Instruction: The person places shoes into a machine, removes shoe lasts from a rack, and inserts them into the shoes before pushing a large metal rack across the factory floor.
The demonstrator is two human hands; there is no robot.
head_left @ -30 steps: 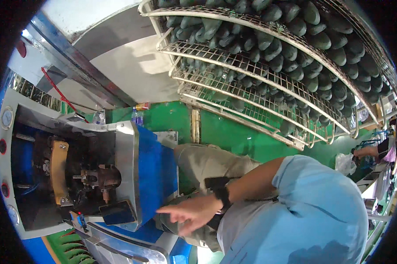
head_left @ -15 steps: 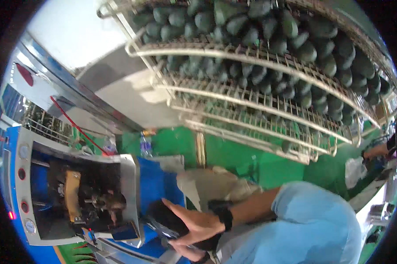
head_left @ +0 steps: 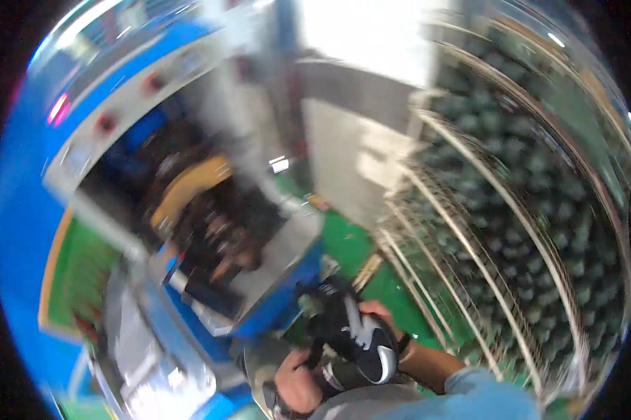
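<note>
In front of my body is a black shoe [head_left: 340, 311] with a pale curved stripe on its side, blurred by motion. My right hand [head_left: 380, 313], with a dark band at the wrist and a light blue sleeve, grips the shoe from its right side. Lower down on the left, my left hand [head_left: 298, 383] is closed round the shoe's near part. Its fingers are partly smeared. A small greenish piece [head_left: 311, 304] shows at the shoe's far left end; what it is I cannot tell.
To the left stands a blue machine [head_left: 270, 308] with a dark opening and a curved yellow part [head_left: 193, 185]. A wire rack [head_left: 469, 248] full of dark green-grey rounded pieces fills the right side. Green floor [head_left: 340, 238] lies between them.
The view has swung, so the machine sits higher and the rack farther right. The black shoe has moved from beside the machine's front to close before my body, with both hands on it.
</note>
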